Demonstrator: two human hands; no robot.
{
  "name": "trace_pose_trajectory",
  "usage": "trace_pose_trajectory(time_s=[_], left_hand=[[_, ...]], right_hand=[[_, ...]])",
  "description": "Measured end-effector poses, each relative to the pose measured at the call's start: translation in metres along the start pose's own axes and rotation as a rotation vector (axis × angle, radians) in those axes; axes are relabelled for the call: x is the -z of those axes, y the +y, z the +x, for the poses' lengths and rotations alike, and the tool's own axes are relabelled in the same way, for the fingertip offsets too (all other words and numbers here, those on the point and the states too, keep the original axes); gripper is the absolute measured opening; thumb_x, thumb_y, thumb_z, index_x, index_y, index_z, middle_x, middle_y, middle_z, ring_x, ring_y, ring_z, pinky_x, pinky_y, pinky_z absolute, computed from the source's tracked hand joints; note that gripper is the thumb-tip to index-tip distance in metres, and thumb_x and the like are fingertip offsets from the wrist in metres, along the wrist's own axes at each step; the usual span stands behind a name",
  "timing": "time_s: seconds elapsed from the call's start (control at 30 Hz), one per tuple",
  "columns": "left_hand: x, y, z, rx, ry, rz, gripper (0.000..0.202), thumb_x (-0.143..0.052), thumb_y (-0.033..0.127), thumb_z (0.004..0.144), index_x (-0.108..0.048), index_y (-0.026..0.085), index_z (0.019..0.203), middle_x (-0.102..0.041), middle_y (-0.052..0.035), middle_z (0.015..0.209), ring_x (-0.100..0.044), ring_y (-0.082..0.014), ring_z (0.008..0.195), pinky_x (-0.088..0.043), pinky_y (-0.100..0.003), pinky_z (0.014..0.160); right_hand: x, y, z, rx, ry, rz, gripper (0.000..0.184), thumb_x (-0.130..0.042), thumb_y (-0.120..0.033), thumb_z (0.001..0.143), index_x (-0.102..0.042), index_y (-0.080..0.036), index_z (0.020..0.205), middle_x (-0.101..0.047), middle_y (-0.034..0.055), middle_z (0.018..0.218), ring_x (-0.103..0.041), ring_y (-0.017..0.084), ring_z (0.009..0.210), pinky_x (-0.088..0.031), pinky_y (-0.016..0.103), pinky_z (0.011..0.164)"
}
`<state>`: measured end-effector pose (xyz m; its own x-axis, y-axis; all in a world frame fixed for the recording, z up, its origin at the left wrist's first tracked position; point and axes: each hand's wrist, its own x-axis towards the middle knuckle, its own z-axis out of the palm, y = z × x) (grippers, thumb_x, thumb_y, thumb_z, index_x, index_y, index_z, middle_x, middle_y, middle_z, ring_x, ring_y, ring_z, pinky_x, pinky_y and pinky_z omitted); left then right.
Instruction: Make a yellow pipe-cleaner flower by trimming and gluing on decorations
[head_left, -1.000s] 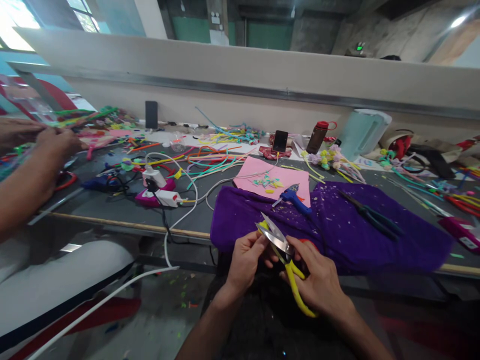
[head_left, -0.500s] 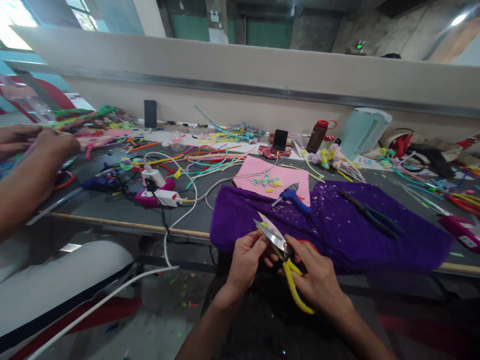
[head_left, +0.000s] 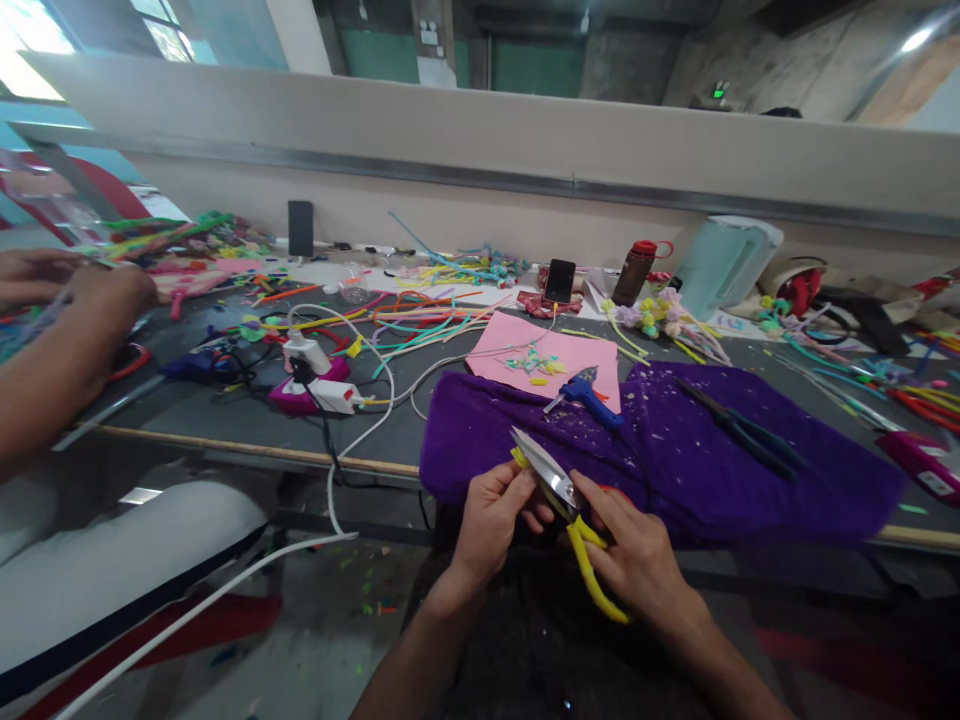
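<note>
In my right hand (head_left: 630,545) is a pair of scissors (head_left: 551,470) with yellow-wrapped handles, its blades pointing up and left, nearly closed together. My left hand (head_left: 495,510) pinches a small yellow piece (head_left: 519,456) beside the blades; its lower part is hidden by the fingers. Both hands are over my lap, just in front of a purple cloth (head_left: 472,420) at the table edge. On that cloth lie a blue-handled glue gun (head_left: 589,395) and dark pliers (head_left: 742,425). A pink sheet (head_left: 495,345) behind holds small yellow and teal clippings (head_left: 536,362).
At left, a co-worker's hands (head_left: 112,295) hover over the table. A white power strip (head_left: 334,395) trails a cable (head_left: 379,410) off the front edge. Pipe cleaners (head_left: 420,310), a phone (head_left: 559,282), a bottle (head_left: 634,272) and a pale kettle (head_left: 727,265) stand or lie farther back.
The scissor blades have come together on or next to the yellow piece. Both my hands stay in nearly the same place.
</note>
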<state>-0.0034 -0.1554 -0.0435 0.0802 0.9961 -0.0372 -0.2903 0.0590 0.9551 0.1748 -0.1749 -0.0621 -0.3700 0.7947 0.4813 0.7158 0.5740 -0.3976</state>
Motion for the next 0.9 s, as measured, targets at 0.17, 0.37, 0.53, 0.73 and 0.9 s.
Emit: trace_pose_trajectory(time_s=[0.17, 0.37, 0.53, 0.73, 0.9], left_hand=[[0.002, 0.001, 0.001, -0.015, 0.029, -0.013, 0.026, -0.057, 0.035, 0.076, -0.064, 0.01, 0.083, -0.06, -0.0017, 0.053, -0.053, -0.0097, 0.043, -0.041, -0.018, 0.039], [0.002, 0.001, 0.001, -0.027, 0.028, 0.033, 0.026, -0.058, 0.036, 0.076, -0.064, 0.011, 0.078, -0.06, -0.0012, 0.053, -0.054, -0.0102, 0.045, -0.042, -0.018, 0.04], [0.003, 0.002, -0.001, -0.049, 0.029, 0.09, 0.024, -0.057, 0.035, 0.077, -0.065, 0.013, 0.081, -0.06, 0.0003, 0.054, -0.054, -0.0104, 0.047, -0.044, -0.02, 0.043], [0.003, 0.005, -0.001, -0.075, 0.052, 0.175, 0.021, -0.059, 0.034, 0.074, -0.064, 0.014, 0.076, -0.06, 0.0006, 0.053, -0.054, -0.0113, 0.047, -0.045, -0.02, 0.046], [0.002, 0.004, -0.001, -0.072, 0.072, 0.194, 0.022, -0.059, 0.032, 0.072, -0.066, 0.014, 0.083, -0.06, 0.0006, 0.053, -0.054, -0.0118, 0.045, -0.045, -0.021, 0.045]], right_hand=[[0.014, -0.004, 0.001, -0.118, -0.004, 0.109, 0.053, -0.058, -0.03, 0.076, -0.043, -0.019, 0.126, -0.061, 0.005, 0.085, -0.058, 0.016, 0.069, -0.049, 0.025, 0.06], [0.023, -0.01, 0.0, -0.116, -0.067, 0.093, 0.053, -0.059, -0.029, 0.074, -0.043, -0.02, 0.124, -0.057, 0.0018, 0.078, -0.056, 0.015, 0.066, -0.047, 0.024, 0.059], [0.014, -0.008, -0.002, -0.069, -0.017, 0.024, 0.056, -0.061, -0.027, 0.073, -0.043, -0.019, 0.125, -0.056, 0.0025, 0.078, -0.056, 0.016, 0.069, -0.046, 0.027, 0.062], [0.01, -0.004, -0.002, -0.043, 0.013, -0.019, 0.056, -0.061, -0.027, 0.074, -0.043, -0.019, 0.126, -0.057, 0.0032, 0.079, -0.057, 0.016, 0.068, -0.047, 0.026, 0.061], [0.01, -0.003, -0.003, -0.037, 0.002, -0.041, 0.055, -0.058, -0.025, 0.074, -0.042, -0.019, 0.127, -0.059, 0.0043, 0.082, -0.058, 0.017, 0.07, -0.048, 0.027, 0.063]])
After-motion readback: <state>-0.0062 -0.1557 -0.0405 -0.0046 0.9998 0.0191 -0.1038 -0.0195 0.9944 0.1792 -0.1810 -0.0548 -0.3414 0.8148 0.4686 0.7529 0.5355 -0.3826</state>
